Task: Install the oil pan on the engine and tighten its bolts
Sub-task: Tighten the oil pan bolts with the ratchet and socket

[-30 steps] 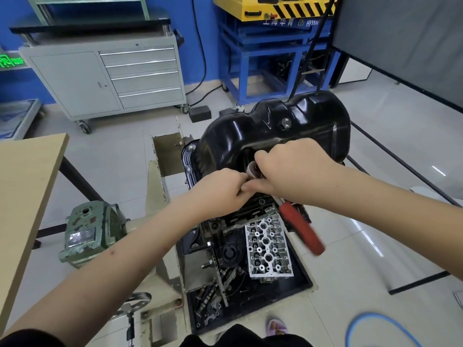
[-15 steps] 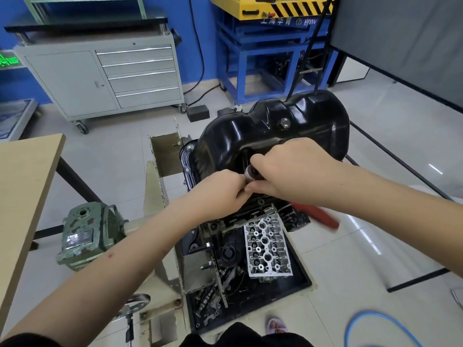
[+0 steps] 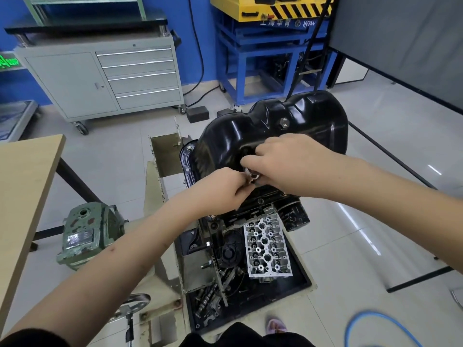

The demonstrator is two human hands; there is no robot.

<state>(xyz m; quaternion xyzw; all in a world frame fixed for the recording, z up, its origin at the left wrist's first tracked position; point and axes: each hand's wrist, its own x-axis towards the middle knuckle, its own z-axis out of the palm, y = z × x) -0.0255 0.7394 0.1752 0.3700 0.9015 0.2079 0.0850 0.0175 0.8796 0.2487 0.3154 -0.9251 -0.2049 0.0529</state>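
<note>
The glossy black oil pan [image 3: 270,128] sits upside up on the engine block [image 3: 265,199], which is mounted on a beige stand. At the pan's near flange my right hand [image 3: 288,166] curls over a metal ratchet head [image 3: 253,174]; its red handle is hidden under the hand. My left hand [image 3: 225,189] pinches the socket end just below the ratchet head, fingertips touching those of the right hand. The bolt under the tool is hidden. A drain plug [image 3: 283,122] shows on the pan's side.
A cylinder head [image 3: 266,249] and loose parts lie in the black tray [image 3: 300,279] below the engine. An oil filter [image 3: 295,216] sticks out on the right. A wooden table [image 3: 22,186] stands left, a green gearbox [image 3: 85,231] beside the stand, a grey tool cabinet [image 3: 105,78] behind.
The red ratchet handle swung from lower right up under my right hand and out of sight. Both hands stayed at the pan's flange.
</note>
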